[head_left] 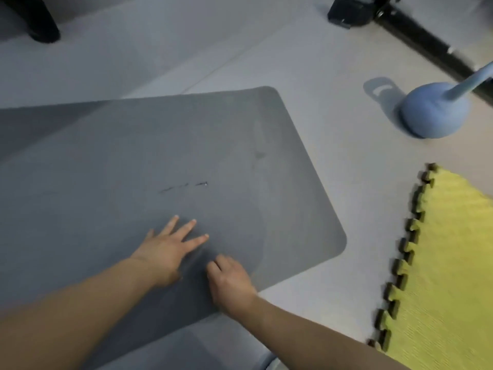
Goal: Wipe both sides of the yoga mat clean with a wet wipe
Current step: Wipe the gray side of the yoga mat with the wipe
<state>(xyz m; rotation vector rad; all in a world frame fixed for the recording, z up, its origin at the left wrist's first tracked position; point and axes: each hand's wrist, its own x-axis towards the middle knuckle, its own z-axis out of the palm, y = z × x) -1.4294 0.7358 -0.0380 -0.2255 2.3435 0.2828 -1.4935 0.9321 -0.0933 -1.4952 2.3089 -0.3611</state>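
A grey yoga mat [160, 145] lies flat on the floor, its rounded right end in view, with a few dark marks [184, 186] near the middle and faint streaks toward the right end. My left hand [165, 249] rests flat on the mat, palm down, fingers spread. Just right of it, my right hand [230, 284] presses on the mat near its front edge with the fingers curled under. No wet wipe shows; whether one is under the right hand I cannot tell.
A blue kettlebell [432, 113] stands on the light floor to the right of the mat. A yellow interlocking foam tile [448, 263] lies at the lower right. Black equipment [352, 12] sits at the top right, and a dark object [40, 20] at the top left.
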